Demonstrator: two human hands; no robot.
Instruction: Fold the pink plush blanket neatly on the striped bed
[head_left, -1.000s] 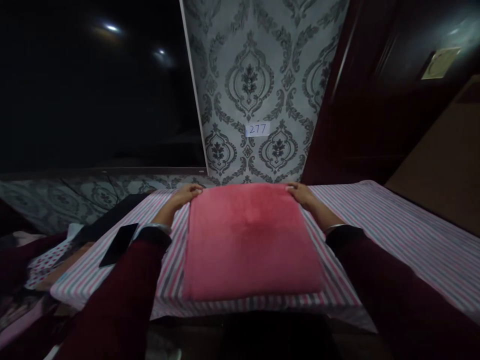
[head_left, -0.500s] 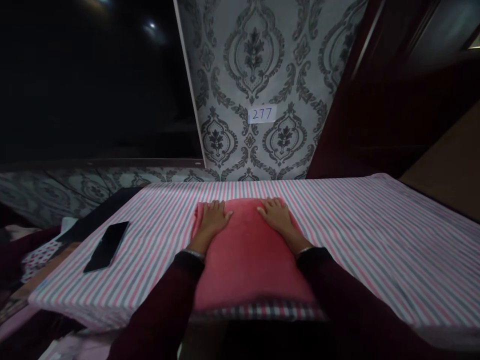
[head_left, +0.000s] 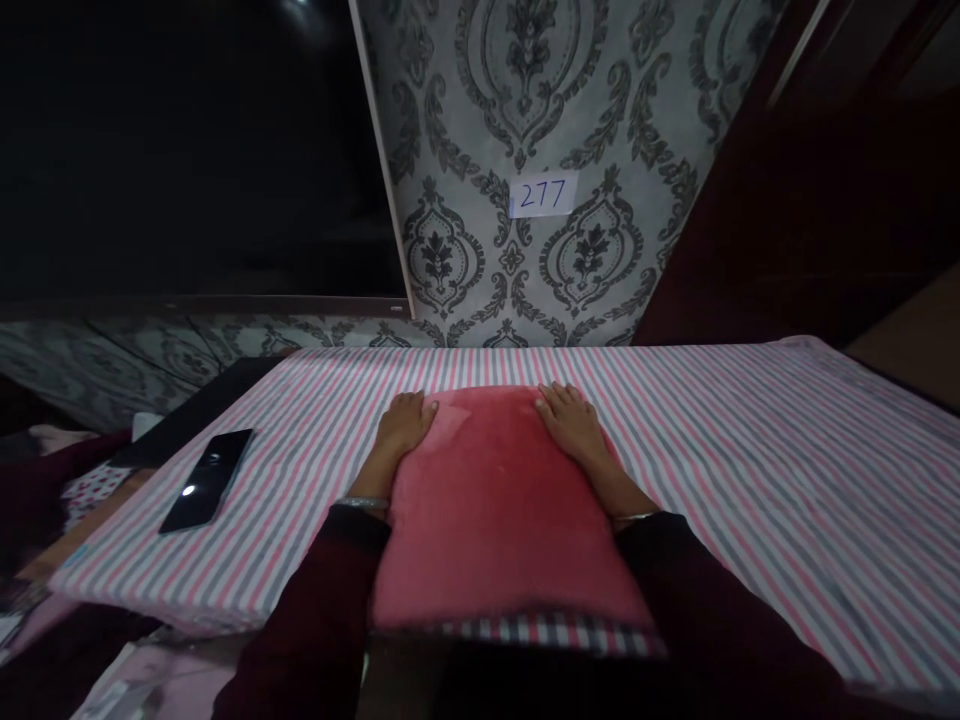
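Note:
A folded pink cloth (head_left: 499,510), soft like a towel or blanket, lies in front of me with its near end at the table's front edge. My left hand (head_left: 406,422) rests on its far left corner, fingers together but stretched out and the thumb turned inward. On the far right corner my right hand (head_left: 572,420) lies flat, fingers extended forward. Both palms press on the cloth or its sides, and neither hand grips it. Under everything is a striped tablecloth (head_left: 720,450) in pink, grey and white.
A black phone (head_left: 206,482) lies on the left of the table. Behind stand a patterned wall with a paper label (head_left: 543,194) reading 277, and a large dark screen (head_left: 195,160). Clothes (head_left: 90,490) are heaped beyond the left edge.
My left hand has slid outward to the cloth's left edge, and my right hand has shifted slightly right. The left edge's rolled fold no longer shows. The view has tilted down a little.

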